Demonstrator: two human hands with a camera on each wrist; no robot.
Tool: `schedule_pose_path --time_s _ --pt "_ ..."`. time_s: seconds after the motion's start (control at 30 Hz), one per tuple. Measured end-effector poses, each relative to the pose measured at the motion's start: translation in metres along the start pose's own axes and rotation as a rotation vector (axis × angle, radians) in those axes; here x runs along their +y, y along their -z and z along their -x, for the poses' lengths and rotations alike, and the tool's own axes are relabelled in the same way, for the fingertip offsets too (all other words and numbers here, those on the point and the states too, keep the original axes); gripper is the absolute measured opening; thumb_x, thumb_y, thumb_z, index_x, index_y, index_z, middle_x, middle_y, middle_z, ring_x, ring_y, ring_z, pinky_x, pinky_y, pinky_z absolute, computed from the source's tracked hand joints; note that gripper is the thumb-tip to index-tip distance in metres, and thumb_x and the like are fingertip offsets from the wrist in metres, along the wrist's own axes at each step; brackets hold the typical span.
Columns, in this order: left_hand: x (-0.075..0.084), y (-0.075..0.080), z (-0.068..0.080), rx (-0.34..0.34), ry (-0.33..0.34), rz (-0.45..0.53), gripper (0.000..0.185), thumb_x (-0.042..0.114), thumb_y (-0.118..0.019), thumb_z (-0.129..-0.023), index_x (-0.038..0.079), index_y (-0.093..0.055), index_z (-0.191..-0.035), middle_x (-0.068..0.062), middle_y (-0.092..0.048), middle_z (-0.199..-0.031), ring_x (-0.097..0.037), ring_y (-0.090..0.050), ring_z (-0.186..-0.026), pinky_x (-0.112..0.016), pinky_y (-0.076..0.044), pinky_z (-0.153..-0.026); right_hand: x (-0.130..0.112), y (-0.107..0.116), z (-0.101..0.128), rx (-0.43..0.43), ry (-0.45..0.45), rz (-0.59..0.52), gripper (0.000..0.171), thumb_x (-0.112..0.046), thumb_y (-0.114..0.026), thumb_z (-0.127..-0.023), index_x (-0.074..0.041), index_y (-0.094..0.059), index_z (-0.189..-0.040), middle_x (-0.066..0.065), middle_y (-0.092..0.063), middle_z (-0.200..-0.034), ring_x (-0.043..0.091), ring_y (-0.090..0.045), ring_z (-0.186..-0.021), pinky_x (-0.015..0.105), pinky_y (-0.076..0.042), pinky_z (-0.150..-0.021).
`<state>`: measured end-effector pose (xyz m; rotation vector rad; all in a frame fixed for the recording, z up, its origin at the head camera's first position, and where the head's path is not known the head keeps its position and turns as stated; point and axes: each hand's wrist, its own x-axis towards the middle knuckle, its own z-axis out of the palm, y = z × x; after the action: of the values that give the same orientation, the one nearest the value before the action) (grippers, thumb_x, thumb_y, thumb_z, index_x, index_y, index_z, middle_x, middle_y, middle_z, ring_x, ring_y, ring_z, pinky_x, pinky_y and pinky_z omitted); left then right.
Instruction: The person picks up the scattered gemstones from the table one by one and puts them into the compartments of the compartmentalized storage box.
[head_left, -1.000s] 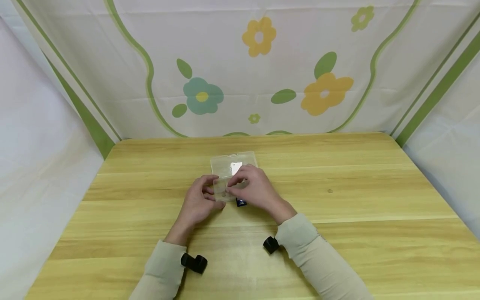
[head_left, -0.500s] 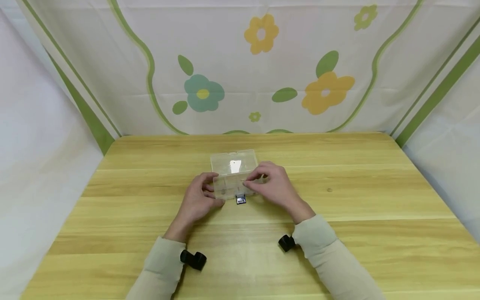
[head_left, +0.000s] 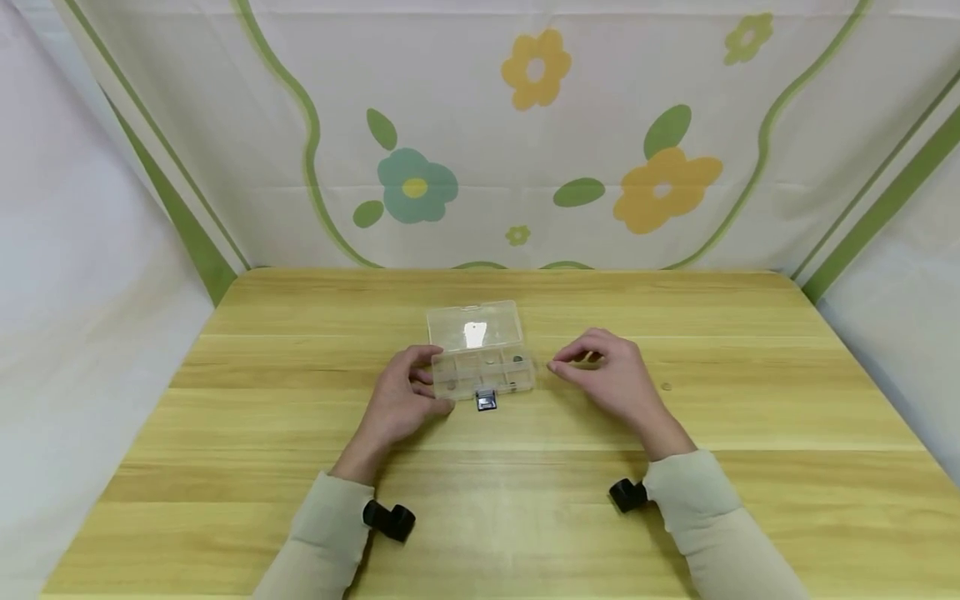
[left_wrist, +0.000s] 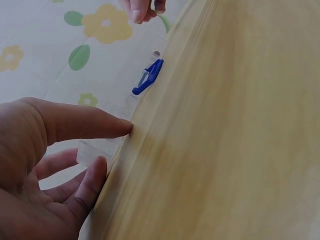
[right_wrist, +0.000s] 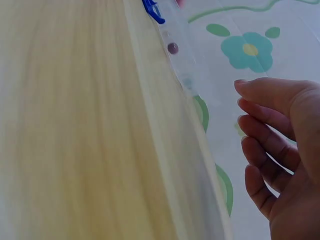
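Note:
A clear plastic compartment box stands on the table with its clear lid folded back and a blue latch hanging at the front. My left hand holds its left end, the thumb near the front corner and a finger at the back one. Several small dark round pieces lie in the compartments, one seen through the wall as a dark bead in the right wrist view. My right hand is in the air right of the box, fingers loosely bent, thumb and forefinger close together, nothing visible between them.
A small round piece lies on the wooden table, just right of my right hand. Behind the table hangs a white cloth with printed flowers, and white cloth sides rise left and right.
My right hand has moved from over the box's left compartments across to the right, off the box, uncovering the compartments and latch. My left hand stays at the left end.

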<state>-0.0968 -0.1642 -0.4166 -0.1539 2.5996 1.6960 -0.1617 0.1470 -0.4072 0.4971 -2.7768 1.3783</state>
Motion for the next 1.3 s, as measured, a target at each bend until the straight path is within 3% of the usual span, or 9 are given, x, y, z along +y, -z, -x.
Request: schedule_pose_path --time_s 0.27,0.67,1.03,1.13,1.3 --pt "0.000 0.000 -0.001 0.002 0.002 -0.003 0.078 -0.011 -0.088 -0.075 0.005 -0.060 -0.146 -0.019 -0.061 -0.135 -0.026 -0.066 -0.097 -0.031 -0.058 -0.085 0.014 0.022 0.007 0.042 -0.040 0.051 0.010 -0.036 -0.085 -0.094 -0.026 -0.083 -0.097 -0.007 -0.077 -0.102 0.014 -0.067 -0.098 0.025 -0.053 -0.086" --pt "0.000 0.000 0.000 0.003 -0.011 -0.015 0.077 -0.010 -0.089 -0.075 0.005 -0.061 -0.145 -0.020 -0.062 -0.135 -0.027 -0.067 -0.096 -0.033 -0.059 -0.086 0.040 0.059 0.024 0.059 -0.163 0.137 0.031 -0.052 -0.081 -0.094 -0.025 -0.083 -0.107 -0.002 -0.077 -0.113 0.018 -0.062 -0.100 0.021 -0.049 -0.081" --pt "-0.002 -0.001 0.000 0.001 -0.003 -0.005 0.077 -0.010 -0.089 -0.075 0.006 -0.061 -0.145 -0.020 -0.062 -0.134 -0.026 -0.066 -0.096 -0.033 -0.058 -0.085 0.069 0.085 0.037 0.085 -0.253 0.156 0.044 -0.057 -0.078 -0.094 -0.019 -0.081 -0.117 0.003 -0.076 -0.117 0.004 -0.064 -0.091 0.021 -0.052 -0.073" --pt "-0.001 0.000 0.000 0.000 -0.002 -0.002 0.076 -0.009 -0.089 -0.075 0.006 -0.061 -0.144 -0.020 -0.062 -0.134 -0.026 -0.066 -0.096 -0.033 -0.058 -0.085 0.076 0.090 0.039 0.095 -0.272 0.153 0.047 -0.059 -0.079 -0.093 -0.019 -0.081 -0.119 -0.002 -0.076 -0.115 0.001 -0.063 -0.091 0.019 -0.050 -0.075" --pt "-0.001 0.000 0.001 -0.001 -0.005 -0.002 0.076 -0.010 -0.089 -0.075 0.005 -0.061 -0.144 -0.020 -0.061 -0.134 -0.026 -0.066 -0.096 -0.033 -0.059 -0.085 0.088 0.097 0.043 0.109 -0.339 0.062 0.054 -0.060 -0.080 -0.091 -0.018 -0.079 -0.125 -0.022 -0.073 -0.108 -0.003 -0.062 -0.097 0.015 -0.048 -0.082"
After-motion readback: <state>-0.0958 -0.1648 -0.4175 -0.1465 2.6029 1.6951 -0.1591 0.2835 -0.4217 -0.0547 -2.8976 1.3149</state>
